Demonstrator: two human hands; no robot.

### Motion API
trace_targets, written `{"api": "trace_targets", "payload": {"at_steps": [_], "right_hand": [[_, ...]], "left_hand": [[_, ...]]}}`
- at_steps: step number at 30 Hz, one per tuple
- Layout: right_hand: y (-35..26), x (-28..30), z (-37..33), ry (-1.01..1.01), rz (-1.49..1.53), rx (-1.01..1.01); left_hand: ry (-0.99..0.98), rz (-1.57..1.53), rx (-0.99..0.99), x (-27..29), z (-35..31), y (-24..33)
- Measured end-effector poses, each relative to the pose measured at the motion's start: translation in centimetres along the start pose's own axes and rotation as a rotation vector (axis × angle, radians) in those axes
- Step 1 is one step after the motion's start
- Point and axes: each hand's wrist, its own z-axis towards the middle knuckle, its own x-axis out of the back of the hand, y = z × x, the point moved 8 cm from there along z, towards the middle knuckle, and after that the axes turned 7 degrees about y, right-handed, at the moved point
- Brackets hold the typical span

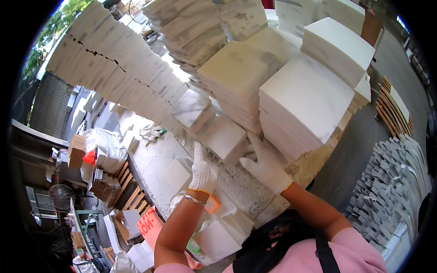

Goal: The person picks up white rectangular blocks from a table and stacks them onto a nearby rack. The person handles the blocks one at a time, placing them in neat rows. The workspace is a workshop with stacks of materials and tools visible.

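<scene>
A short stack of square white marble tiles (224, 136) lies between my two white-gloved hands on the work table. My left hand (205, 170) is at the stack's near left corner, fingers stretched out and apart from a grip. Along the stack's right side my right hand (267, 168) has its thumb and fingers spread; fingertips are close to the tile edges, and I cannot tell whether they touch. Another small stack of grey-veined tiles (192, 108) sits just beyond. To the right of my right hand rises a taller stack of white tiles (307, 100).
A high yellowish tile stack (239, 68) and a long wall of stacked tiles (114, 68) stand behind. Nearer me are loose tiles (177, 174), an orange block (212, 204) and a tile stack (223, 239). Grey strips (387, 182) are piled at the right.
</scene>
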Motion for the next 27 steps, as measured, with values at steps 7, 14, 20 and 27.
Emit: {"api": "trace_targets", "payload": {"at_steps": [7,14,20,27], "right_hand": [[0.0,-0.9,0.0,0.003,0.153,-0.093],[1.0,-1.2,0.1,-0.020,0.445,-0.214],[1.3,-1.4,0.0,-0.014,0.444,-0.212],[0.7,-1.2,-0.5,-0.025,0.449,-0.292]], "left_hand": [[0.053,-0.012,-0.039,-0.8,-0.7,0.8],[-0.042,0.048,-0.041,-0.2,0.1,0.8],[0.023,0.174,-0.060,0.9,-0.3,1.5],[-0.087,0.819,-0.634,-1.3,-4.4,5.9]]}}
